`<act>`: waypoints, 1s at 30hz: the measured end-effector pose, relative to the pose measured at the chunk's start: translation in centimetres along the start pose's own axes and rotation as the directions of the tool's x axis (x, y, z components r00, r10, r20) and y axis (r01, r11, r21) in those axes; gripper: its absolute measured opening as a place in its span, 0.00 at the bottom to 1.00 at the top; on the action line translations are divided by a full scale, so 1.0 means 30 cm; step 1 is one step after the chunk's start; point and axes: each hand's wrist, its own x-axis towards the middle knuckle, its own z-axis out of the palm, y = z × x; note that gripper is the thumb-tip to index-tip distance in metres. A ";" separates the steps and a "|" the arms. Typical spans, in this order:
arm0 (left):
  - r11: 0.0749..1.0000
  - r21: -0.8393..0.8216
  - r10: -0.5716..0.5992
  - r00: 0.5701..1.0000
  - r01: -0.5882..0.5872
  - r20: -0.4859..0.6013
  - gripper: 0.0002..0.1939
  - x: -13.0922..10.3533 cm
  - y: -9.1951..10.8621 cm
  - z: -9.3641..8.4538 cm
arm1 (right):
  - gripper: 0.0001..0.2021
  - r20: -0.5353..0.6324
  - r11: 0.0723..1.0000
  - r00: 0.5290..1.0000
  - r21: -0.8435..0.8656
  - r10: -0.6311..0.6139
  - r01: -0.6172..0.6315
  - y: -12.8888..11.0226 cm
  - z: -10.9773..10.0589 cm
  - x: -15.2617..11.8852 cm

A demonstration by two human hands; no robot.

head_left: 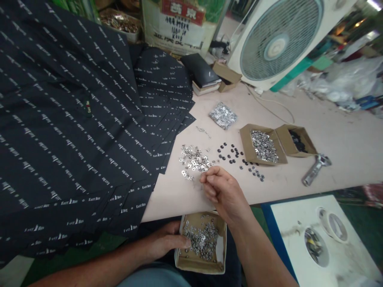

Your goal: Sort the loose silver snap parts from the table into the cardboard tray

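My left hand (175, 240) grips the left wall of a shallow cardboard box (221, 268), thumb over the rim, below the table's front edge. Many small silver metal snap fasteners (206, 241) lie loose in that box. Above the table my right hand (220, 187) is closed, thumb and fingertips pinched together; whatever is between them is too small to make out. Just beyond its fingertips a scattered pile of silver snap parts (194, 159) lies on the pale tabletop. Black round snap caps (230, 153) are spread to the right of the pile.
Black printed fabric (74, 119) covers the left side. A small box of silver parts (265, 147), a box of black parts (297, 140) and a metal hand tool (315, 169) are at right. Behind stand a bag of silver parts (223, 115), a black wallet-like case (200, 69) and a fan (277, 46).
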 end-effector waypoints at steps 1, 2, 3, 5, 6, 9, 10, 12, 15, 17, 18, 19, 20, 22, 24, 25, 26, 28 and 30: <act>1.000 0.002 -0.006 1.000 0.006 -0.009 0.28 0.000 -0.001 -0.001 | 0.05 -0.008 0.995 1.000 -0.097 -0.019 0.018 0.000 0.004 0.008; 1.000 0.002 -0.011 1.000 0.011 -0.016 0.28 -0.001 -0.003 -0.002 | 0.05 -0.013 0.970 0.998 -0.239 -0.058 0.053 0.000 0.010 0.017; 1.000 0.003 -0.014 1.000 0.014 -0.019 0.28 -0.001 -0.004 -0.003 | 0.05 -0.004 0.911 0.994 -0.401 -0.112 0.101 0.000 0.016 0.025; 1.000 0.006 -0.013 1.000 0.013 -0.017 0.28 -0.001 -0.006 -0.005 | 0.04 0.060 0.705 0.972 -0.679 -0.227 0.207 0.001 0.027 0.039; 1.000 0.007 -0.009 1.000 0.009 -0.013 0.28 0.000 -0.007 -0.006 | 0.03 0.100 0.596 0.957 -0.764 -0.271 0.248 0.002 0.032 0.045; 1.000 0.006 -0.002 1.000 0.002 0.002 0.27 0.002 -0.008 -0.007 | 0.04 0.173 0.403 0.927 -0.862 -0.333 0.306 0.006 0.041 0.058; 1.000 0.005 -0.002 1.000 0.002 0.003 0.27 0.002 -0.007 -0.007 | 0.05 0.181 0.384 0.925 -0.870 -0.333 0.309 0.007 0.043 0.060; 1.000 0.007 -0.007 1.000 0.007 -0.002 0.27 0.003 -0.007 -0.006 | 0.05 0.185 0.382 0.929 -0.873 -0.320 0.305 0.009 0.044 0.064; 1.000 0.014 -0.008 1.000 0.008 -0.003 0.27 0.002 -0.006 -0.004 | 0.06 0.172 0.416 0.942 -0.863 -0.289 0.285 0.005 0.043 0.065; 1.000 -0.002 -0.005 1.000 0.005 0.002 0.28 0.000 -0.008 -0.004 | 0.06 0.137 0.490 0.954 -0.834 -0.265 0.255 -0.003 0.037 0.061; 1.000 -0.010 -0.003 1.000 0.003 0.007 0.28 0.000 -0.009 -0.004 | 0.06 0.108 0.551 0.963 -0.802 -0.248 0.232 -0.008 0.033 0.058; 1.000 -0.017 0.000 1.000 0.000 0.010 0.29 -0.001 -0.010 -0.005 | 0.06 0.072 0.637 0.972 -0.745 -0.222 0.201 -0.013 0.027 0.054; 1.000 -0.018 0.002 1.000 -0.002 0.012 0.28 -0.001 -0.010 -0.006 | 0.05 0.034 0.741 0.983 -0.653 -0.183 0.160 -0.019 0.020 0.051; 1.000 -0.005 0.007 1.000 -0.006 0.015 0.28 -0.002 -0.009 -0.005 | 0.04 -0.007 0.929 0.998 -0.366 -0.062 0.056 -0.027 0.005 0.043; 1.000 0.002 0.008 1.000 -0.008 0.015 0.27 -0.001 -0.006 -0.003 | 0.05 0.035 0.997 0.998 -0.063 0.053 -0.051 -0.031 -0.005 0.039; 1.000 0.003 0.008 1.000 -0.008 0.014 0.27 0.000 -0.004 -0.002 | 0.06 0.072 0.995 0.994 0.041 0.085 -0.088 -0.032 -0.007 0.037; 1.000 0.003 0.009 1.000 -0.009 0.013 0.27 0.001 -0.002 0.000 | 0.07 0.102 0.988 0.990 0.103 0.102 -0.112 -0.032 -0.007 0.037; 1.000 -0.002 0.005 1.000 -0.005 0.008 0.27 0.003 -0.001 0.002 | 0.10 0.135 0.981 0.984 0.139 0.118 -0.137 -0.032 -0.001 0.036; 1.000 -0.011 0.001 1.000 -0.001 0.007 0.27 0.004 -0.003 0.003 | 0.13 0.125 0.991 0.986 0.054 0.114 -0.122 -0.031 0.011 0.036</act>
